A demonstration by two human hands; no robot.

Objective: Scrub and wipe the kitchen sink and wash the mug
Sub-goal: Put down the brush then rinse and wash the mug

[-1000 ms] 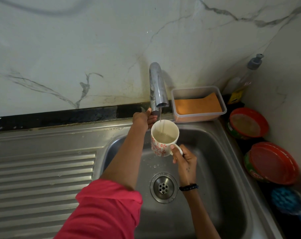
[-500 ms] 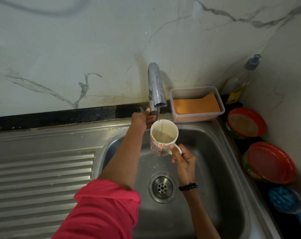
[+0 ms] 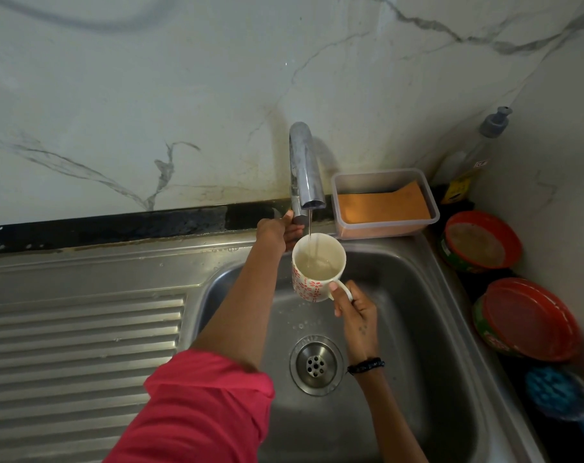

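Observation:
A white mug [image 3: 305, 285] with red flower prints is held upright under the chrome tap [image 3: 305, 168], over the steel sink [image 3: 427, 329]. My right hand [image 3: 355, 310] grips its handle. A thin stream of water runs from the spout into the mug, which is partly filled with cloudy water. My left hand [image 3: 277, 232] reaches behind the mug and grips the tap's lever at the base; its fingers are partly hidden by the mug.
The drain [image 3: 316, 365] lies below the mug. A ribbed draining board [image 3: 80, 345] spreads left. Behind the sink stands a plastic box [image 3: 384, 182] with an orange cloth, a soap pump bottle [image 3: 477, 152], two red-rimmed bowls [image 3: 484, 242] [image 3: 531, 319] and a blue brush [image 3: 558, 392] at right.
Both hands and the mug stay almost where they were. The water in the mug has risen a little while the stream keeps running.

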